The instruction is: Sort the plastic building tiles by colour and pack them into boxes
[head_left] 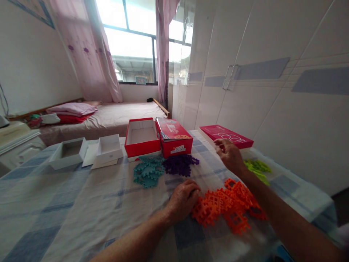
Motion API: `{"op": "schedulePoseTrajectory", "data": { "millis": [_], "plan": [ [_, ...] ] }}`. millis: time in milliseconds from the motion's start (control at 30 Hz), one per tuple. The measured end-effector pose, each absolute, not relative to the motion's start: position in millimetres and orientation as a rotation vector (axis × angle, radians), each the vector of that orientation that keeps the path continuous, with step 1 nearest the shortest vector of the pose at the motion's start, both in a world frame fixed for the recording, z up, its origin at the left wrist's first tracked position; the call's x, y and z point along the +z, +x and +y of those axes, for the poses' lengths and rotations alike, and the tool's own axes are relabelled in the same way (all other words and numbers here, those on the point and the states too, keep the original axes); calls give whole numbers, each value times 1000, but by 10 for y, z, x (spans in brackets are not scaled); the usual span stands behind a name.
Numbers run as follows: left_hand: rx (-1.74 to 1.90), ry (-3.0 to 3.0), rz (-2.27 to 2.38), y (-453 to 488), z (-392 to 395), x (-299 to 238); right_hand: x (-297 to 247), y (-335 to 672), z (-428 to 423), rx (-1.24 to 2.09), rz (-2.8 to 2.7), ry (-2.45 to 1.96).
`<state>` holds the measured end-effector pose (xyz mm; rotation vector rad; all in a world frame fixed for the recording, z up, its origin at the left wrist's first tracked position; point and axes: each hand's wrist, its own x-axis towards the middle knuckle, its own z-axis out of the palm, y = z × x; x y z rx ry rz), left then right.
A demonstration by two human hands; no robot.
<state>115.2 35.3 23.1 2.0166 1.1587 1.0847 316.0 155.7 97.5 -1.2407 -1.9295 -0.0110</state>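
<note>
My left hand (184, 200) rests on the tablecloth at the left end of a pile of orange interlocking plastic pieces (218, 203), its fingers curled. Whether it grips a piece is hidden. Raised in front of the flat crimson box (226, 134), my right hand (229, 154) has its fingertips drawn together. Anything between them is too small to make out. Lime-green pieces (257, 167) lie behind the right forearm, partly covered by it. Left of the right hand are a heap of dark purple pieces (180, 165) and a heap of teal pieces (148, 171).
Behind the purple and teal heaps stand an open red box (141, 150) and a red box with a printed top (177, 147). Two white trays (68, 160) sit farther left. A wardrobe (259, 43) borders the table's right side; a bed (122, 112) is beyond.
</note>
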Motion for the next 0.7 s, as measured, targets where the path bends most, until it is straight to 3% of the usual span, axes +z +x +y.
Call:
{"op": "schedulePoseTrajectory", "data": {
  "millis": [267,500,700],
  "plan": [
    [1089,2000,1173,1155,363,199,1026,2277,1949,8,-2261,-1326],
    [1100,1973,1171,1165,368,196,1040,2078,2093,-68,-2194,-1466],
    [1105,1953,1168,1166,372,182,1127,1949,2086,-210,-2303,-1338]
  ]
}}
